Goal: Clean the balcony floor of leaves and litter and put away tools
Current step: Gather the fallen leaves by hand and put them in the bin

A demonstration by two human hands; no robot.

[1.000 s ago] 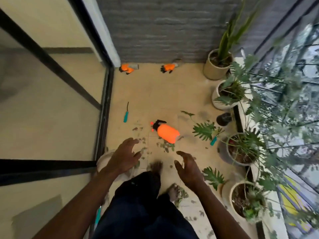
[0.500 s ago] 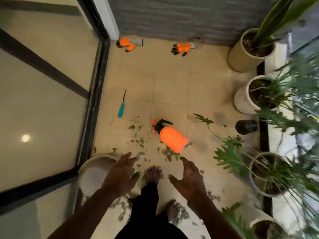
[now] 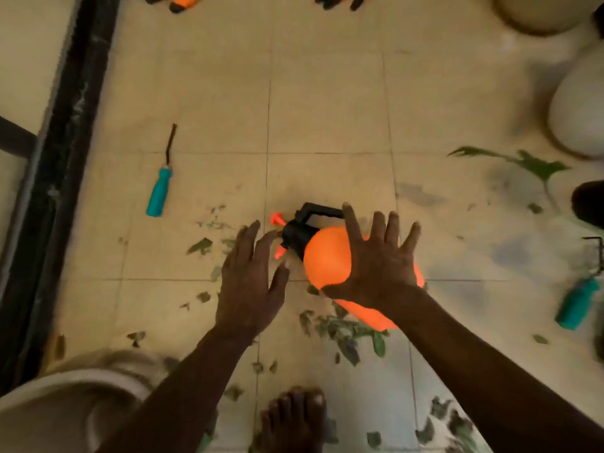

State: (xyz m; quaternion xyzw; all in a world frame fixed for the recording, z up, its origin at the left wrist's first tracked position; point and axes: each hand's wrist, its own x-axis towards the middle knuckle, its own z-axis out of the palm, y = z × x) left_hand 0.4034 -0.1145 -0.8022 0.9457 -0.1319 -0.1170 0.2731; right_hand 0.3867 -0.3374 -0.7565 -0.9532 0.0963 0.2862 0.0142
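An orange spray bottle (image 3: 327, 256) with a black pump head lies on its side on the tiled balcony floor (image 3: 327, 109). My right hand (image 3: 376, 263) hovers spread over its body, fingers apart, holding nothing. My left hand (image 3: 251, 282) is open just left of the bottle's black head, also empty. Torn green leaf bits (image 3: 340, 331) are scattered on the tiles around and below the bottle. A teal-handled tool (image 3: 160, 188) lies to the left, and another teal-handled tool (image 3: 578, 299) lies at the right edge.
A white bucket (image 3: 65, 390) stands at the bottom left by the black door frame (image 3: 55, 158). Pale plant pots (image 3: 581, 109) line the right side, with a dark small pot (image 3: 588, 204) below them. Orange gloves (image 3: 183, 0) lie at the top. My bare foot (image 3: 294, 416) is at the bottom.
The view has dropped much closer to the floor. Both hands have reached forward from near my feet to the spray bottle, the right one now over its body.
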